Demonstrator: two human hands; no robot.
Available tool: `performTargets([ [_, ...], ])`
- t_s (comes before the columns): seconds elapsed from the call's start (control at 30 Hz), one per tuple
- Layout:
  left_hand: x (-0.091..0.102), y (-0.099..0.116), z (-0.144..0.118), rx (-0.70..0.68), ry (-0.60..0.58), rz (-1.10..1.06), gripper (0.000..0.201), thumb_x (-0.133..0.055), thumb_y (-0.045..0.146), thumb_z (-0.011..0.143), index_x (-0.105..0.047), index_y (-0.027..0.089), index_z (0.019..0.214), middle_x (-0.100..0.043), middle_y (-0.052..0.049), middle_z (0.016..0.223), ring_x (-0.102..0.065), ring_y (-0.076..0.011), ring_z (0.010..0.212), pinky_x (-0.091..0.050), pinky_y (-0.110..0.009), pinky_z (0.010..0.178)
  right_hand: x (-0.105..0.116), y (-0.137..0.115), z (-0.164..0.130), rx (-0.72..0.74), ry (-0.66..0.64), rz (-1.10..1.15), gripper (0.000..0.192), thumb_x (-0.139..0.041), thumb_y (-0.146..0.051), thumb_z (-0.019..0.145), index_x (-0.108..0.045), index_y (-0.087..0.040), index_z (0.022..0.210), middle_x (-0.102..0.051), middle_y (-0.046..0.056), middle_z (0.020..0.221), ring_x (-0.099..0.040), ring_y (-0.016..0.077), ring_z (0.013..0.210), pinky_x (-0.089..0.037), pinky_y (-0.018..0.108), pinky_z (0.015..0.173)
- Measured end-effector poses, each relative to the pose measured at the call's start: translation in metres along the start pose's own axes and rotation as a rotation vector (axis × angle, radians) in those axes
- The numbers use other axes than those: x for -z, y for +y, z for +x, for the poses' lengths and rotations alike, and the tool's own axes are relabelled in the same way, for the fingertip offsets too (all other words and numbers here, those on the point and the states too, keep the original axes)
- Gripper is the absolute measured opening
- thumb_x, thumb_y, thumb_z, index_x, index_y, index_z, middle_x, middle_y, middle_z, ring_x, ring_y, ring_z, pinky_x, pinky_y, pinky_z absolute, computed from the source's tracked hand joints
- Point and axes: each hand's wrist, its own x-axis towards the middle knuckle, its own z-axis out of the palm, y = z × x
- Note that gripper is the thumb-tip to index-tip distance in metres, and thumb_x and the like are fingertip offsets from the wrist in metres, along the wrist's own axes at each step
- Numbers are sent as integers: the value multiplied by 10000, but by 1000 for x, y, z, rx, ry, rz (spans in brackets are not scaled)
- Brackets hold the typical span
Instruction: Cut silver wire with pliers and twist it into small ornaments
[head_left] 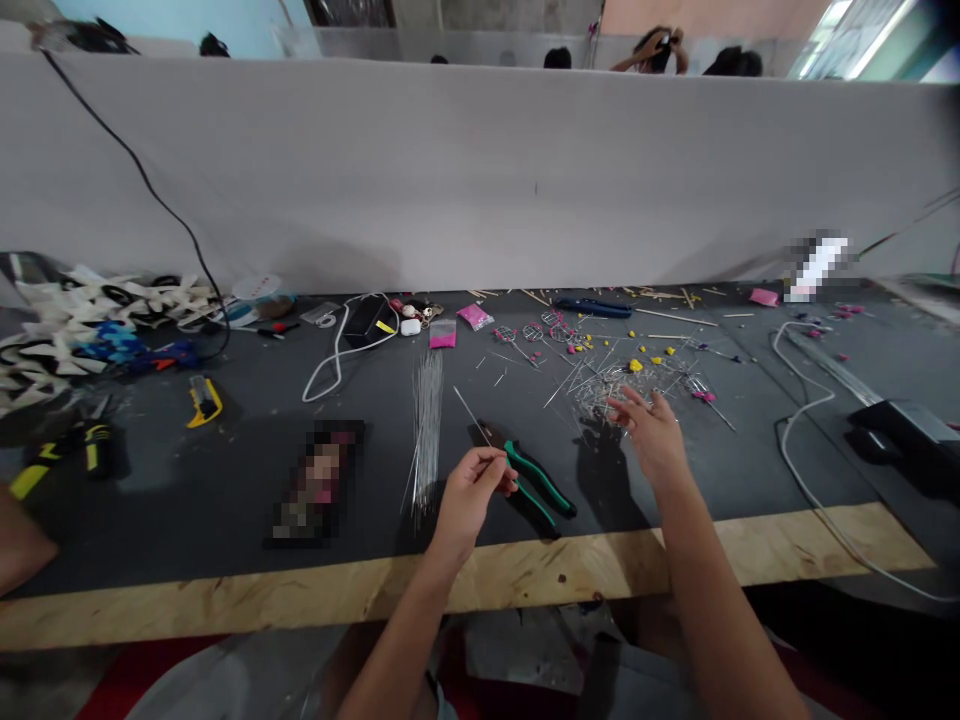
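Observation:
My left hand (pixel 471 495) pinches a thin metal wire (pixel 471 416) that slants up and to the left above the dark table mat (pixel 247 455). Green-handled pliers (pixel 534 480) lie on the mat just right of that hand. My right hand (pixel 651 430) hovers with fingers spread at the near edge of a heap of short wire pieces (pixel 600 385); whether it holds one is unclear. A bundle of long straight wires (pixel 426 430) lies left of my left hand.
Yellow and pink beads (pixel 651 360) are scattered by the heap. A yellow utility knife (pixel 202 400), white cables (pixel 802 440), pink bead bags (pixel 442 335), blue pliers (pixel 592 307) and folded paper pieces (pixel 82 320) lie around. A white partition (pixel 480 170) backs the table; a plywood edge (pixel 300 590) fronts it.

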Motion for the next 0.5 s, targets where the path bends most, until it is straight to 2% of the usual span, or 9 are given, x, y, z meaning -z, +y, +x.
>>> performTargets([
  [0.13, -4, -2, -1, 2, -58, 110, 218, -625, 338, 764, -589, 143, 852, -649, -15, 664, -597, -118, 578, -469, -244, 585, 18, -4, 9, 108, 65, -27, 745, -588, -269, 744, -167, -445, 1333, -331, -6, 1434, -463, 220, 1232, -479, 438, 933],
  [0.17, -5, -3, -1, 5, -70, 130, 220, -621, 343, 764, -591, 143, 852, -648, -16, 666, -594, -118, 580, -467, -243, 586, 20, -5, 9, 126, 69, -54, 716, -570, -278, 755, -181, -437, 1334, -321, -6, 1439, -436, 218, 1253, -458, 441, 953],
  [0.23, -6, -4, -1, 11, -92, 172, 218, -608, 346, 771, -598, 146, 858, -644, -17, 673, -590, -118, 586, -463, -238, 587, 17, -8, 5, 124, 30, -107, 567, -546, -295, 770, -330, -391, 1286, -410, 19, 1381, -467, 229, 1214, -456, 439, 938],
  [0.3, -8, -6, -2, 14, -115, 211, 214, -592, 344, 784, -605, 149, 872, -640, -18, 685, -585, -117, 595, -458, -231, 587, 6, -10, -8, 72, -88, -150, 325, -554, -321, 774, -552, -315, 1098, -569, 55, 1204, -580, 244, 1045, -505, 420, 829],
  [0.37, -11, -10, -3, 12, -144, 239, 215, -576, 340, 798, -608, 152, 897, -636, -16, 696, -581, -118, 602, -456, -229, 589, -11, -10, -30, 3, -257, -201, 217, -597, -342, 758, -645, -243, 945, -655, 78, 1019, -635, 239, 874, -526, 371, 678],
  [0.43, -13, -13, -4, -1, -180, 267, 218, -561, 333, 808, -610, 155, 923, -634, -16, 713, -580, -124, 617, -461, -234, 605, -30, -7, -55, -47, -535, -296, 274, -561, -360, 800, -624, -228, 1032, -663, 71, 1010, -632, 198, 841, -508, 316, 651],
  [0.5, -16, -14, -5, -44, -211, 337, 206, -539, 315, 823, -622, 158, 927, -640, -17, 746, -580, -131, 651, -460, -239, 633, -46, -1, -78, -50, -673, -315, 309, -542, -348, 822, -587, -228, 1104, -665, 57, 1024, -622, 170, 854, -495, 295, 705],
])
